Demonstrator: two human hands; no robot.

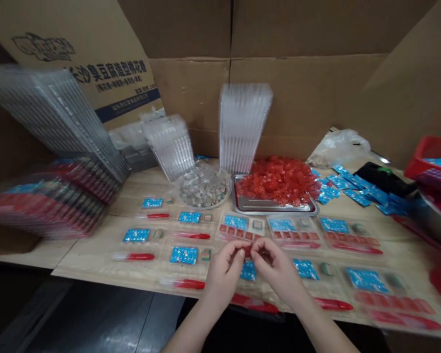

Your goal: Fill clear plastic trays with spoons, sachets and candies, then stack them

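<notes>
Strips of red squares [296, 236] fill clear-plastic trays [250, 226] beyond, none leftward; our left hand [223, 270] and right hand [277, 268] pinch a red piece [247, 250].

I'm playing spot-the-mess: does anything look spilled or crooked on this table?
Maybe the loose blue packets right of the metal tray: they lie scattered at different angles, while others sit singly in clear trays. Nothing looks clearly damaged.

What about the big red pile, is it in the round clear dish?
No, the red pile lies on the silver tray, and the round clear dish beside it holds small pieces.
</notes>
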